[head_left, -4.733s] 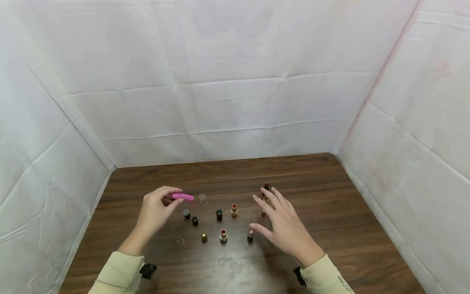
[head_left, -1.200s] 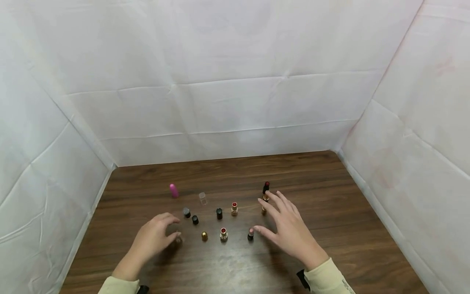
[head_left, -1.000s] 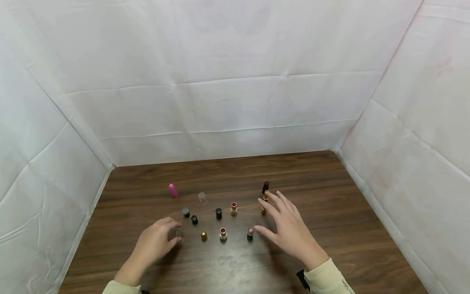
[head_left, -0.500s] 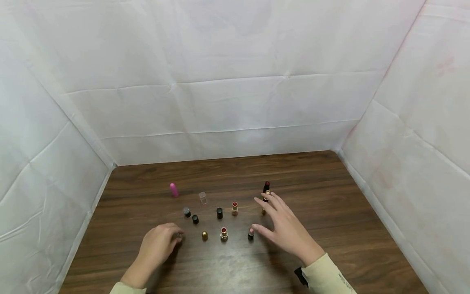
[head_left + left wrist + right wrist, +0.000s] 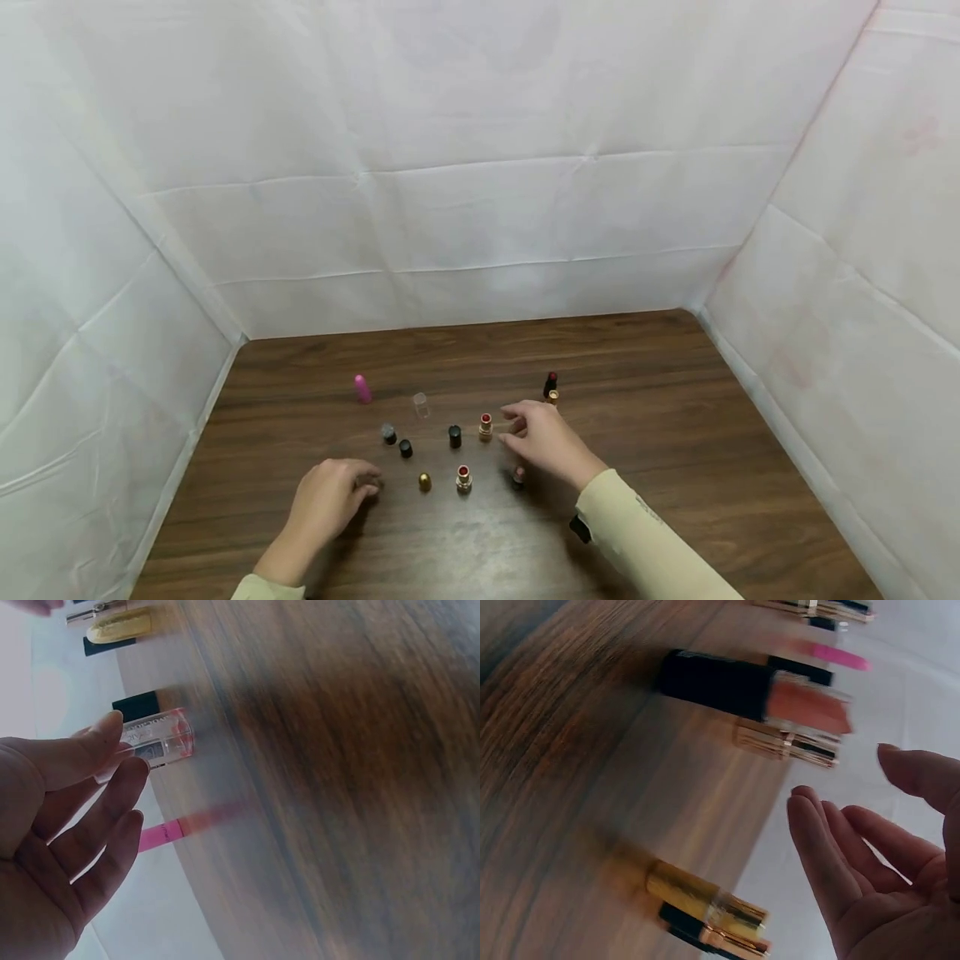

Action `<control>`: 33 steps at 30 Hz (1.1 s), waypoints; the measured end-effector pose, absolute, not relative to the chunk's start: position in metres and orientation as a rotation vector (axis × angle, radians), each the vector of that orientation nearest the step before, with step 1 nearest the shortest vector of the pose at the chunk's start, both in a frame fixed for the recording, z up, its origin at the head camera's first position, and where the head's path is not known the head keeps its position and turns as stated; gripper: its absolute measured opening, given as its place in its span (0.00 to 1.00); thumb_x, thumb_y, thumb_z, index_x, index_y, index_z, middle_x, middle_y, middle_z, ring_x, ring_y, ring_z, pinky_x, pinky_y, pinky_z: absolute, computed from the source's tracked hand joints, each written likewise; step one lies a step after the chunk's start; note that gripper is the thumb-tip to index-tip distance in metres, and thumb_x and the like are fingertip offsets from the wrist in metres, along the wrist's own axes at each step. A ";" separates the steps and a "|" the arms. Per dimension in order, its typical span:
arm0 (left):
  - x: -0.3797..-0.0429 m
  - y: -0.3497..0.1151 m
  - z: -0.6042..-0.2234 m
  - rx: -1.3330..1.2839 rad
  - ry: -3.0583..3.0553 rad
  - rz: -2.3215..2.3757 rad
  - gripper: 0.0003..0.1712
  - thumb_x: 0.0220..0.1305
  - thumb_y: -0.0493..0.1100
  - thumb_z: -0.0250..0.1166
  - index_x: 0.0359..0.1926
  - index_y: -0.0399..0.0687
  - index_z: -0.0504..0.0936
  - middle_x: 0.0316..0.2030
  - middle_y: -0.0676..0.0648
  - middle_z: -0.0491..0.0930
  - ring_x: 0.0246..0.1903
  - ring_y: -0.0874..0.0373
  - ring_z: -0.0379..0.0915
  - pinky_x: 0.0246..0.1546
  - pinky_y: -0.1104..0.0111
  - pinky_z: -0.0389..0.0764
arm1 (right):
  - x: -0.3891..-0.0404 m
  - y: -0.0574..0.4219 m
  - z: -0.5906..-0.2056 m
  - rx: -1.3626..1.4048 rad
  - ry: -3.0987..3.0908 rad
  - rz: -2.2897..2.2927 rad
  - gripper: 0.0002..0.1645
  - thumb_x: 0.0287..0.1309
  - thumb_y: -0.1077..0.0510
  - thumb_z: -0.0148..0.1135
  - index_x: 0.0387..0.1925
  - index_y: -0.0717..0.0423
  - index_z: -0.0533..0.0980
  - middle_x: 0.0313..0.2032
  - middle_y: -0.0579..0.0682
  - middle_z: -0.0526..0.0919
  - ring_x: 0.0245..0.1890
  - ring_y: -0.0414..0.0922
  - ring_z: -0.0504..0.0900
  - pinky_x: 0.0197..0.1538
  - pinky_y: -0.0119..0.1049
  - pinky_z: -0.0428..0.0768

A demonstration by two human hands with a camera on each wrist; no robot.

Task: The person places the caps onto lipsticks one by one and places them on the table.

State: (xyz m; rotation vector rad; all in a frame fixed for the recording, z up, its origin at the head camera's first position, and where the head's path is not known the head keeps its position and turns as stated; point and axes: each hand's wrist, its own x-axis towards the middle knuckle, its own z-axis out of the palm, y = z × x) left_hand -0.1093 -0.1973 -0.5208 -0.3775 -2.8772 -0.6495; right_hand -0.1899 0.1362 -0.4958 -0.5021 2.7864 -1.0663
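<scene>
White sheets (image 5: pixel 472 217) flank the table (image 5: pixel 675 417), lower frame. Left hand (image 5: pixel 327 500) pinches a part-hidden cap (image 5: pixel 171 735); right hand (image 5: pixel 549 438) hangs relaxed.

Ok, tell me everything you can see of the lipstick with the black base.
The lipstick has a dark, black-looking base, perhaps plastic, and a peach-pink stick with a pale edge along it; blur hides whether that edge is a clear sleeve. It stands upright, stick uppermost, on the brown table, to the right of the nearer red lipstick. The right hand is close, but a gap shows between them; only the table seems to touch it.
</scene>
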 end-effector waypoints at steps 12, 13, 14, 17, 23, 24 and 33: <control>-0.110 -0.198 -0.521 -0.340 -2.893 -0.703 0.13 0.49 0.35 0.84 0.37 0.48 0.93 0.33 0.49 0.92 0.23 0.67 0.79 0.25 0.73 0.80 | -0.213 0.123 -0.523 -0.417 2.726 -0.980 0.17 0.62 0.61 0.78 0.51 0.61 0.85 0.44 0.52 0.90 0.43 0.45 0.89 0.50 0.44 0.89; -0.110 -0.198 -0.520 -0.338 -2.897 -0.707 0.13 0.49 0.35 0.84 0.37 0.48 0.93 0.33 0.49 0.92 0.22 0.68 0.77 0.24 0.74 0.79 | -0.214 0.123 -0.525 -0.423 2.722 -0.974 0.17 0.61 0.60 0.78 0.51 0.61 0.85 0.43 0.51 0.90 0.42 0.45 0.89 0.50 0.44 0.89; -0.109 -0.198 -0.520 -0.336 -2.903 -0.709 0.13 0.49 0.35 0.84 0.37 0.48 0.93 0.33 0.49 0.92 0.21 0.69 0.75 0.24 0.74 0.78 | -0.214 0.122 -0.527 -0.431 2.719 -0.970 0.17 0.61 0.60 0.78 0.50 0.61 0.85 0.42 0.51 0.89 0.42 0.44 0.88 0.49 0.43 0.88; -0.109 -0.198 -0.520 -0.340 -2.912 -0.712 0.13 0.49 0.35 0.84 0.37 0.48 0.93 0.33 0.49 0.92 0.20 0.71 0.71 0.23 0.75 0.77 | -0.215 0.120 -0.531 -0.449 2.726 -0.970 0.16 0.60 0.60 0.79 0.48 0.61 0.85 0.39 0.48 0.89 0.39 0.42 0.87 0.48 0.42 0.88; -0.109 -0.198 -0.519 -0.340 -2.908 -0.723 0.13 0.50 0.35 0.84 0.38 0.48 0.93 0.33 0.48 0.92 0.20 0.71 0.69 0.23 0.75 0.76 | -0.217 0.117 -0.535 -0.465 2.745 -0.987 0.12 0.59 0.62 0.79 0.44 0.60 0.86 0.36 0.48 0.89 0.37 0.42 0.87 0.47 0.43 0.88; -0.109 -0.197 -0.519 -0.337 -2.908 -0.728 0.13 0.50 0.35 0.84 0.38 0.48 0.93 0.33 0.48 0.92 0.20 0.71 0.70 0.23 0.75 0.76 | -0.217 0.117 -0.535 -0.466 2.747 -0.979 0.12 0.59 0.62 0.79 0.44 0.59 0.86 0.36 0.47 0.89 0.37 0.42 0.87 0.46 0.43 0.88; -0.108 -0.198 -0.521 -0.331 -2.912 -0.744 0.13 0.49 0.34 0.84 0.37 0.48 0.93 0.34 0.48 0.92 0.23 0.66 0.81 0.26 0.74 0.83 | -0.222 0.116 -0.543 -0.468 2.762 -0.950 0.08 0.59 0.62 0.79 0.39 0.55 0.85 0.33 0.44 0.88 0.35 0.40 0.84 0.42 0.40 0.87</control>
